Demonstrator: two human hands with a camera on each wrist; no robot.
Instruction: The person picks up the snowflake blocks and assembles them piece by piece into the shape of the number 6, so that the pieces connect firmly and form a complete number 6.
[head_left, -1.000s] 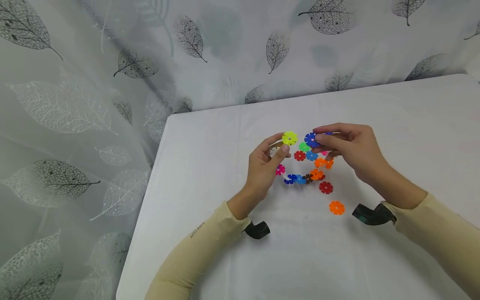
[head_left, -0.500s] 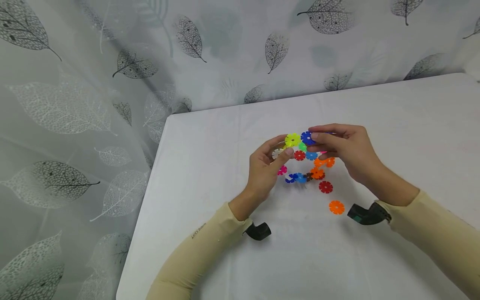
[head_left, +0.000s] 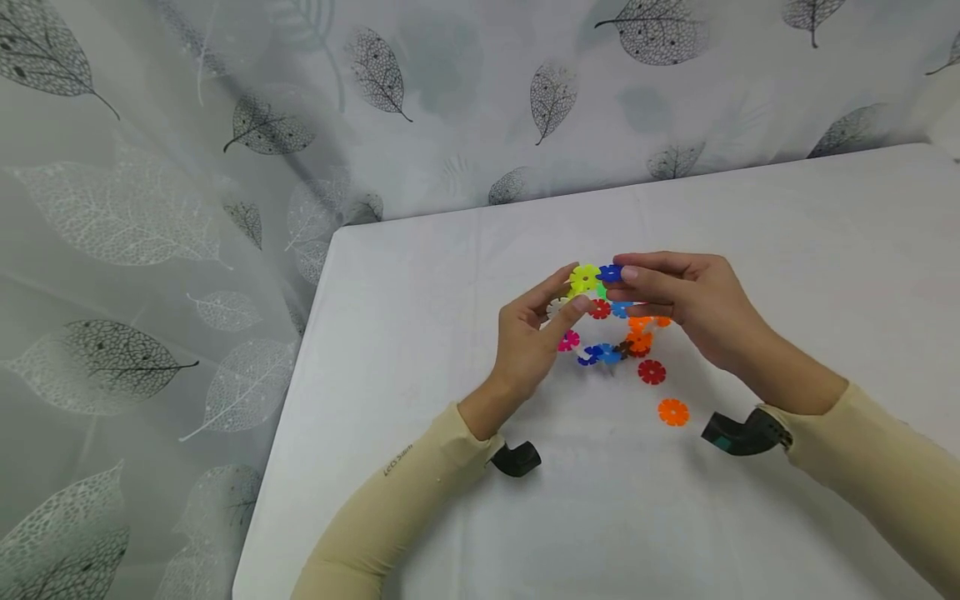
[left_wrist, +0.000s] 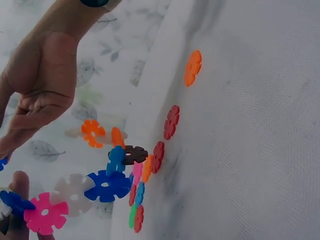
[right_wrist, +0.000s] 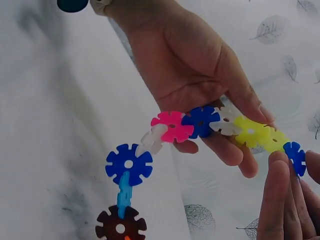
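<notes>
My left hand (head_left: 528, 337) grips the yellow end of a chain of slotted snowflake discs, with a yellow disc (head_left: 584, 278) standing up at its fingertips. The chain sags below this hand through white, pink (right_wrist: 172, 126), blue, light blue, brown (right_wrist: 120, 228) and orange discs. My right hand (head_left: 686, 296) pinches a dark blue disc (right_wrist: 295, 158) between thumb and fingers. Tilted nearly edge-on in the head view, the blue disc meets the edge of the yellow one. Part of the blue disc is hidden by the right fingers.
On the white table (head_left: 420, 350) lie a loose orange disc (head_left: 673, 412) and a red disc (head_left: 652, 372) in front of the chain. Several more discs, among them a red one (head_left: 599, 309), lie behind it. A leaf-patterned curtain (head_left: 450, 100) hangs behind and at left.
My right hand has moved left, bringing the blue disc from apart up to the yellow disc. The blue disc has turned from facing the head camera to nearly edge-on.
</notes>
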